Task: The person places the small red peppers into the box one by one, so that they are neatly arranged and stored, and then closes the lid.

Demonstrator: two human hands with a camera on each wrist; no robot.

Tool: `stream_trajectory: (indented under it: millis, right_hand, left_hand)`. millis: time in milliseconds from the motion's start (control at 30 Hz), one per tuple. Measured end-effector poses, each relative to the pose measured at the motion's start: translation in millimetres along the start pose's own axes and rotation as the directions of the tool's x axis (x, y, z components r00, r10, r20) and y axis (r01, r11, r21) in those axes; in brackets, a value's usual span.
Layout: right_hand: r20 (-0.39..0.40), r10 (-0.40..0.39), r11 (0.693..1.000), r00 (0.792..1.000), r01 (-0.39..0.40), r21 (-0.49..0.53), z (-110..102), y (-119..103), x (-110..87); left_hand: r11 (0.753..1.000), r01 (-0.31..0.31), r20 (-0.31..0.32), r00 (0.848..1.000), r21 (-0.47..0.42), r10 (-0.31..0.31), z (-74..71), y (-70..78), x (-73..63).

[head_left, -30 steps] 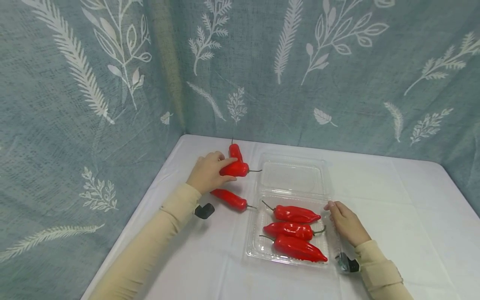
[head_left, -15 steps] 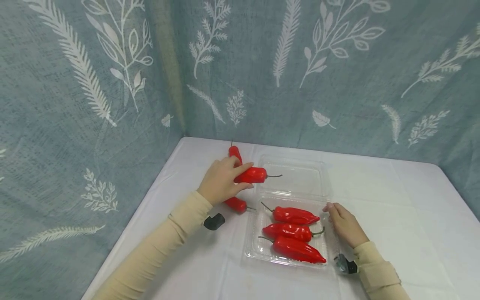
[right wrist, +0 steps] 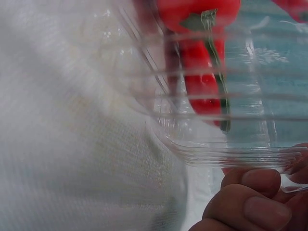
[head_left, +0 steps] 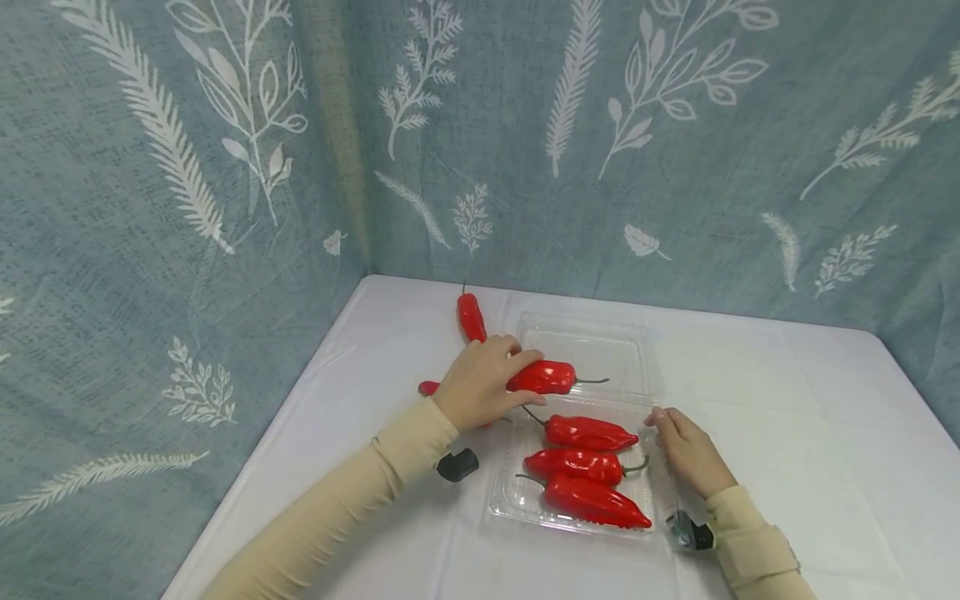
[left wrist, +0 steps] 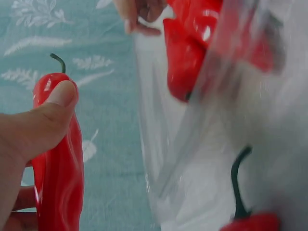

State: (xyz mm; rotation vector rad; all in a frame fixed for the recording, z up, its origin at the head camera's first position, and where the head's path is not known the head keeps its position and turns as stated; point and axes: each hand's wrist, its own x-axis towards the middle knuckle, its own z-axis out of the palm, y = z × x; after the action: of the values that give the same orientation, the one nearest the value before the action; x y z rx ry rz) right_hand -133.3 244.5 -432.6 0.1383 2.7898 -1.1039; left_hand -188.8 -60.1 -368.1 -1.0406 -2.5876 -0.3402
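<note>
The left hand (head_left: 483, 383) pinches a glossy red, long tapered pepper (head_left: 549, 377), likely light, firm and slippery, best held round its thick body, above a clear plastic hinged box (head_left: 513, 498) whose edge the right hand (head_left: 692, 450) grips.

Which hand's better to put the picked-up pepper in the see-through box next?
The left hand seems better: it holds the red pepper, close to the open clear plastic container. The right hand grips the container's right edge and holds no pepper.
</note>
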Motion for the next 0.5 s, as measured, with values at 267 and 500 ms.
stream_trajectory:
  millis: [267,500]
  right_hand:
    - [0.004,0.006,1.000,1.000,-0.006,0.001,0.1,1.7,0.1]
    - [0.018,0.014,1.000,1.000,-0.014,0.007,0.3,2.2,2.4]
  left_hand:
    - [1.000,-0.006,0.094,0.996,0.012,0.004,11.4,21.9,8.3]
    - [1.000,-0.006,0.185,0.983,0.023,0.002,18.4,36.1,13.5]
